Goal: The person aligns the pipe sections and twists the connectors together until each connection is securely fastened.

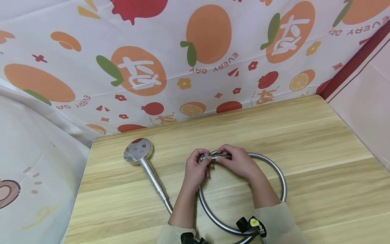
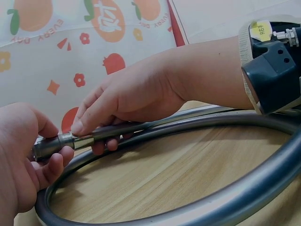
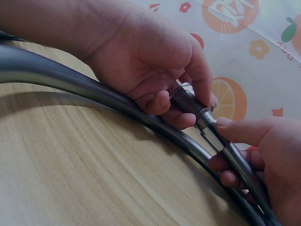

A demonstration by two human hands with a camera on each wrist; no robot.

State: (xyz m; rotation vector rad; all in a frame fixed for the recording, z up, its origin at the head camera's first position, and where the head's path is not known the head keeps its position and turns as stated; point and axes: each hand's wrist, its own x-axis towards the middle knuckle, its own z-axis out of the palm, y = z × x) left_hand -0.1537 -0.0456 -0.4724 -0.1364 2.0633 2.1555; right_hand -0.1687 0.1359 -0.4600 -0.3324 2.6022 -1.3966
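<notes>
In the head view, my left hand point(image 1: 195, 171) and right hand point(image 1: 240, 162) meet over the coiled silver shower hose point(image 1: 284, 184). Finger and thumb of the left hand pinch a short metal connector point(image 3: 187, 99). My right hand grips the hose just behind its end fitting point(image 3: 212, 136). Between the hands, the right wrist view shows a band of screw thread point(image 3: 205, 117) right at the connector's rim, in line with it. A chrome shower head point(image 1: 138, 150) lies on the table to the left, its handle point(image 1: 152, 176) slanting toward me.
The wooden table point(image 1: 320, 135) ends at a fruit-print cloth point(image 1: 210, 81) hanging behind it. White cloth point(image 1: 36, 145) hangs at the left side, and a pale wall point(image 1: 368, 95) with a dark red edge stands at the right. The hose loop runs under my right forearm.
</notes>
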